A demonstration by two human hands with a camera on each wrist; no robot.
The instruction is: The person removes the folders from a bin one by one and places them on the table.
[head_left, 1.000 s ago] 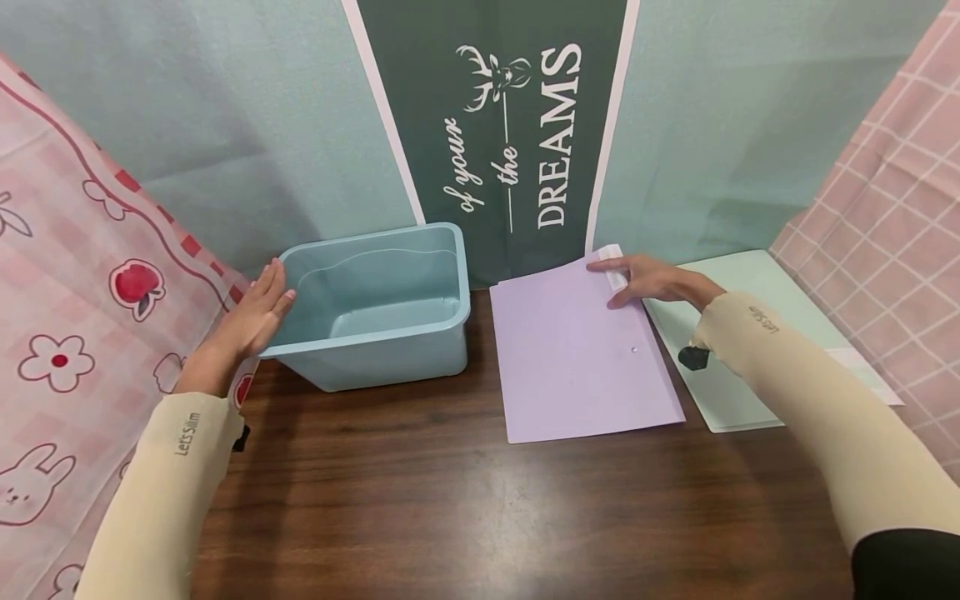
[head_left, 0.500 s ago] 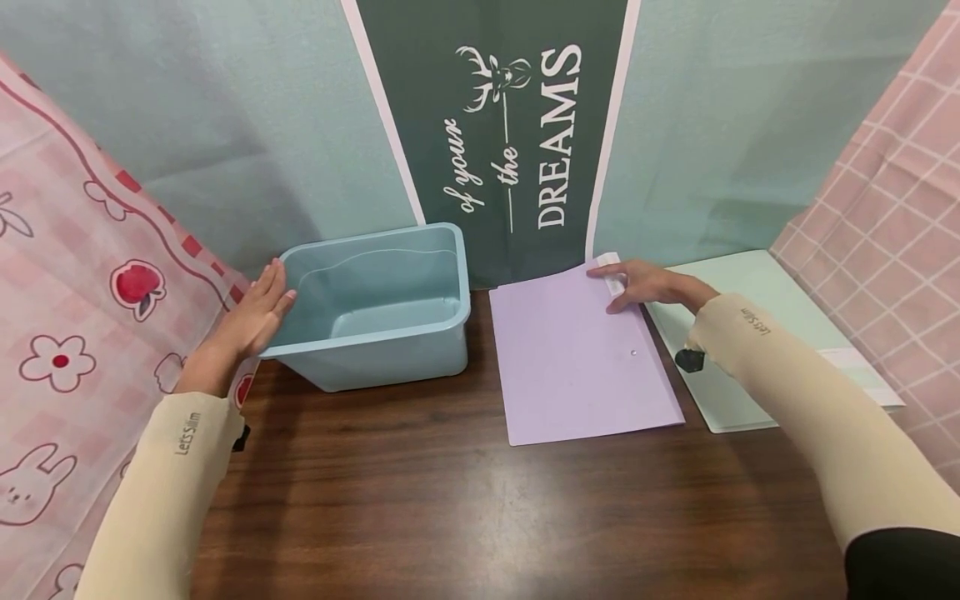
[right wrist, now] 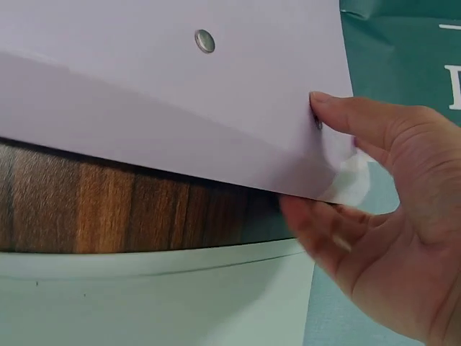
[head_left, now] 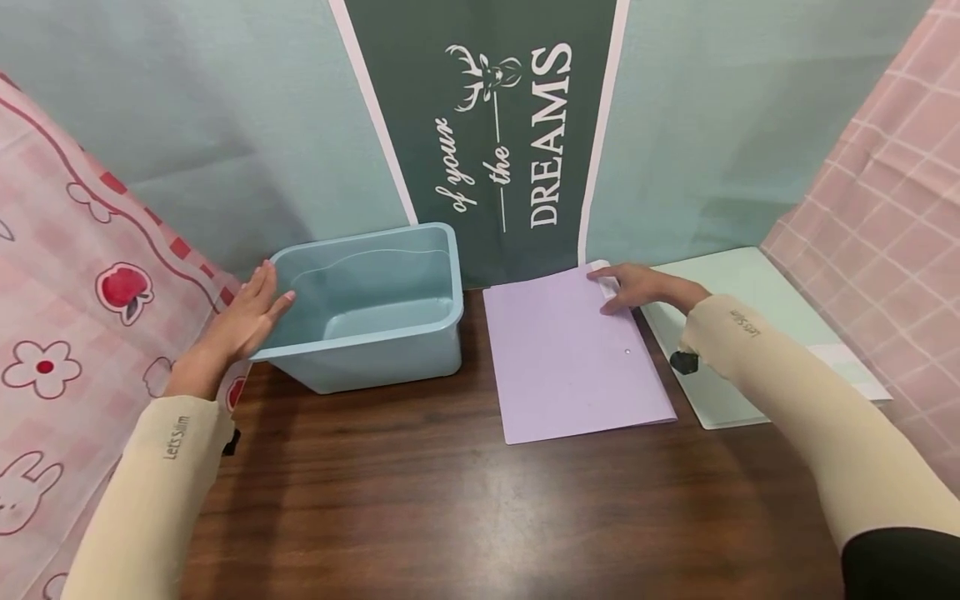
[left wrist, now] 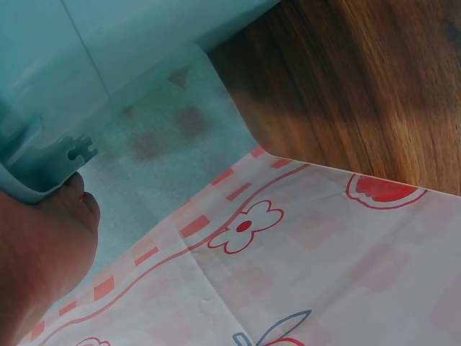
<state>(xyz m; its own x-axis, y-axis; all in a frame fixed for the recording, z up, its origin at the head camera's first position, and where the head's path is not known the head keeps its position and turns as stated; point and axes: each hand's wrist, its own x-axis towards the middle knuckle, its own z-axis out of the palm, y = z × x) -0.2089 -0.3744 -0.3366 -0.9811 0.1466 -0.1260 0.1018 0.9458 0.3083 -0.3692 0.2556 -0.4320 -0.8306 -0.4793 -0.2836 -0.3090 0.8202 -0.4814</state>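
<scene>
A pale blue plastic bin [head_left: 375, 358] stands at the left of the table. My left hand [head_left: 240, 321] rests on its left rim, fingers straight; in the left wrist view the hand [left wrist: 47, 252] lies against the bin's edge. A lilac paper folder [head_left: 570, 367] with a small metal rivet lies right of the bin. My right hand [head_left: 641, 287] pinches its far right corner, beside a white label. In the right wrist view, the thumb is on top of the folder [right wrist: 180, 94] and the other fingers are underneath, with the folder's side edge lifted off the table.
A pale green folder [head_left: 712, 283] lies at the far right, partly under my right forearm. Brown wooden table [head_left: 450, 500] stretches in front. A green cloth [head_left: 495, 167] with white lettering hangs behind, with pink cloths [head_left: 870, 192] on both sides.
My right hand has drawn the folder's far corner slightly down and toward me, still pinching it. The whole head view has shifted a little. My left hand stays at the bin's rim.
</scene>
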